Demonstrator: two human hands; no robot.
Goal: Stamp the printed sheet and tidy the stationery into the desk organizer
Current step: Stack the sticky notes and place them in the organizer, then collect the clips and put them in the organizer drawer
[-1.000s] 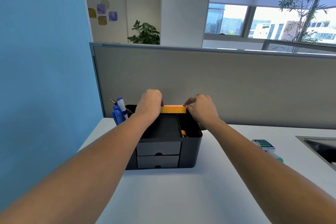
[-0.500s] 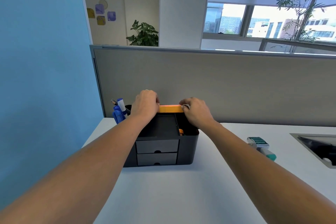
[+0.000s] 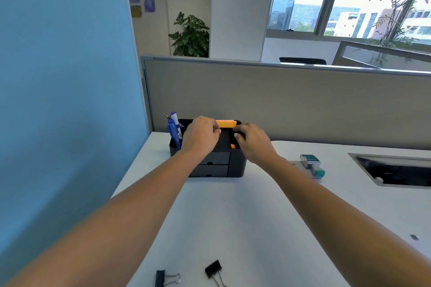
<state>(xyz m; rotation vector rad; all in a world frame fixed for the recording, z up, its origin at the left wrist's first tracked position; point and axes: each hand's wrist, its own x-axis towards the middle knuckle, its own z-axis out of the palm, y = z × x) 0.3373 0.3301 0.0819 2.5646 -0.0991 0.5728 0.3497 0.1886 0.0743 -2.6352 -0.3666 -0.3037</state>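
White desk (image 3: 233, 216): orange notepad (image 3: 225, 124) lies crosswise at the organizer (image 3: 238, 165) back, between curled left hand (image 3: 201, 134) and right hand (image 3: 253, 141); grip unclear.

Bare forearms (image 3: 140, 205), unadorned left hand (image 3: 201, 137) and right hand (image 3: 253, 144)

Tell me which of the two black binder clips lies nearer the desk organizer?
The right-hand binder clip, farther up the desk; the left-hand binder clip sits at the picture's lower edge.
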